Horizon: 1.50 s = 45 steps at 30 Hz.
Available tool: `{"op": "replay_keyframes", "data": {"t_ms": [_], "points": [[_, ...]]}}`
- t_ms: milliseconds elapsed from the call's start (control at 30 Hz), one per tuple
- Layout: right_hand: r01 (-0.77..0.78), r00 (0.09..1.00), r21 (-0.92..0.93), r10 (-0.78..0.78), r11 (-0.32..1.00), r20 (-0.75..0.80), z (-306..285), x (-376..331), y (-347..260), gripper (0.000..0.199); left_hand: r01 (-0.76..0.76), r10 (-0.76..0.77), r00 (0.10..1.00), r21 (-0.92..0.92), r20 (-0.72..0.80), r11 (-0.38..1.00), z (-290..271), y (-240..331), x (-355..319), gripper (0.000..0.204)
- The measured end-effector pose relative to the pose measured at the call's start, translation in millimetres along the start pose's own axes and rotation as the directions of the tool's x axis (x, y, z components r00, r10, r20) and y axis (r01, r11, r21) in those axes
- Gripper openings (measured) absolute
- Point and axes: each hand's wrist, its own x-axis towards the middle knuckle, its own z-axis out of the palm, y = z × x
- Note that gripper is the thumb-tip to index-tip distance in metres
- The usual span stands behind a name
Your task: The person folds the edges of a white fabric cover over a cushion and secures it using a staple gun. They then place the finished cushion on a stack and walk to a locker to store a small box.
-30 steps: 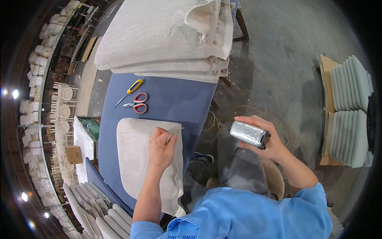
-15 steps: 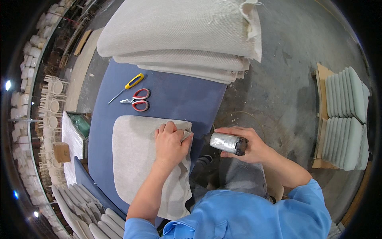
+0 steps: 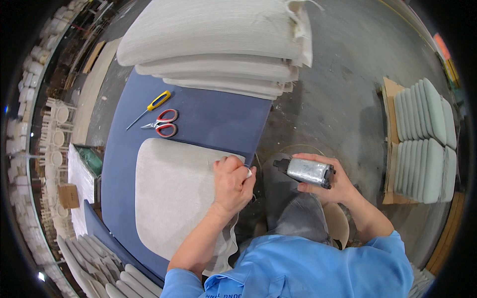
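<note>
A seat pad covered in light grey fabric [image 3: 174, 193] lies on the blue-topped table [image 3: 213, 114]. My left hand [image 3: 229, 186] is closed at its right far corner, pinching the loose fabric edge. My right hand [image 3: 338, 184] is wrapped round a silver and black staple gun [image 3: 307, 171], held off the table's right side over my lap. The gun's black nose points left toward the pad, apart from it. Beyond the pad lie red-handled scissors [image 3: 165, 124] and a yellow-handled screwdriver [image 3: 158, 101], untouched.
Grey fabric-covered pads [image 3: 208, 39] are stacked at the table's far end. More pads [image 3: 422, 164] stand on cardboard at right. Others [image 3: 99, 263] sit at lower left, near a small cardboard box [image 3: 68, 196]. White chair frames [image 3: 57, 156] line the left.
My left hand has moved right along the pad to its corner, drawing the fabric edge. The staple gun has shifted right, its black nose now showing clearly. The whole view has shifted slightly.
</note>
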Motion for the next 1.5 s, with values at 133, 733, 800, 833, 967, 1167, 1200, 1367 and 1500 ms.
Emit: {"op": "replay_keyframes", "data": {"t_ms": [133, 733, 800, 833, 967, 1167, 1200, 1367, 1500], "points": [[0.067, 0.998, -0.017, -0.067, 0.998, -0.019, -2.7, -6.4, 7.6, 0.065, 0.11, -0.116, 0.993, 0.157, 0.028, 0.981, -21.2, -23.0, 5.3, 0.03], [0.273, 0.945, -0.14, -0.238, 0.952, 0.223, 27.1, 50.2, 26.6, 0.07, 0.118, -0.158, 0.964, 0.188, 0.212, 0.975, -50.6, -25.0, 6.9, 0.021], [0.256, 0.949, -0.155, -0.218, 0.954, 0.228, 29.2, 53.4, 23.9, 0.071, 0.15, -0.195, 0.958, 0.213, 0.208, 0.966, -49.8, -21.9, 6.8, 0.023], [0.248, 0.951, -0.162, -0.208, 0.955, 0.23, 30.8, 55.1, 23.1, 0.071, 0.146, -0.2, 0.96, 0.258, 0.196, 0.955, -48.9, -19.0, 7.1, 0.026], [0.233, 0.96, -0.145, -0.203, 0.962, 0.193, 32.8, 55.6, 28.6, 0.07, 0.135, -0.244, 0.947, 0.432, 0.207, 0.892, -41.3, -1.8, 17.7, 0.037], [0.397, 0.912, -0.029, -0.39, 0.917, 0.13, 67.7, 65.9, 49.5, 0.067, 0.091, -0.236, 0.938, 0.479, 0.252, 0.873, -78.4, -25.8, -8.7, 0.029], [0.368, 0.921, -0.048, -0.358, 0.929, 0.153, 62.9, 66.7, 42.4, 0.068, 0.118, -0.192, 0.964, 0.349, 0.185, 0.93, -78.3, -31.4, -12.7, 0.024], [0.316, 0.949, -0.151, -0.312, 0.937, 0.052, 21.0, 28.2, 31.5, 0.068, 0.1, -0.156, 0.966, 0.262, 0.204, 0.96, -40.1, -8.2, -1.8, 0.019], [0.274, 0.961, -0.169, -0.276, 0.947, 0.009, 18.1, 14.3, 32.8, 0.068, 0.178, -0.228, 0.959, 0.262, 0.171, 0.949, -24.2, 1.3, -0.1, 0.016]]}}
